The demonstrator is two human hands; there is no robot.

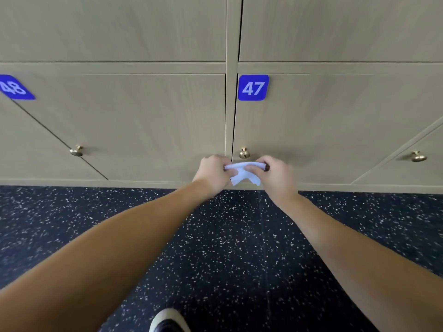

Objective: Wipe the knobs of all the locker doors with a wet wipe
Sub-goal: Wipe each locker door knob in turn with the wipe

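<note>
My fingers (249, 167) pinch a white wet wipe (242, 172), stretched between both hands. My left hand (212, 172) grips one end and my right hand (275, 173) grips the other, both curled tight around the cloth. The wipe hangs just below the brass knob of locker 47 (244, 153), not touching it. That locker's blue number plate (253, 87) sits above the knob. To the knob's left, well apart, is the knob of locker 48 (76, 151); to its right, another brass knob (418, 156). Below lies speckled dark floor (227, 248). I judge I am readying the wipe; which knobs are already clean cannot be told.
</note>
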